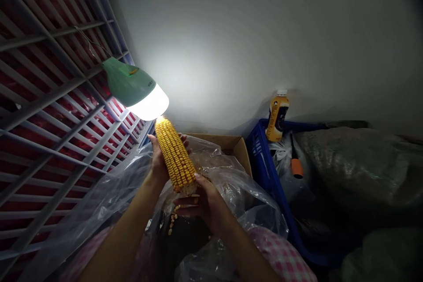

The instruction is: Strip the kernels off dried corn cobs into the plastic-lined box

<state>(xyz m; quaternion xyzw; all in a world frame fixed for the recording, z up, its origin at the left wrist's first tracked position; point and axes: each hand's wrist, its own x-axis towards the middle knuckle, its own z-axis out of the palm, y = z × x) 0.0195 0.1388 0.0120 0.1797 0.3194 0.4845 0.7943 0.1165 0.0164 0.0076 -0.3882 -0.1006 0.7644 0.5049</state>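
Note:
A dried ear of corn [174, 152] with yellow kernels is held at a tilt in front of me. Its bare, pale lower end points down toward my right. My left hand [160, 163] grips the ear from behind and from its left side, with fingertips showing past the far edge. At the lower end, my right hand [208, 205] has its thumb on the last kernels and its fingers beneath. Several loose kernels [172, 222] lie below, in a clear plastic bag [228, 185] spread open under my hands.
A lit green lamp [135, 88] hangs from a slatted plastic crate [49, 33] at left. Behind the bag stands a cardboard box [243, 154]. A blue basket [271, 176] at right holds a yellow bottle [277, 116], an orange-ended handle [296, 168] and a large sack [360, 158].

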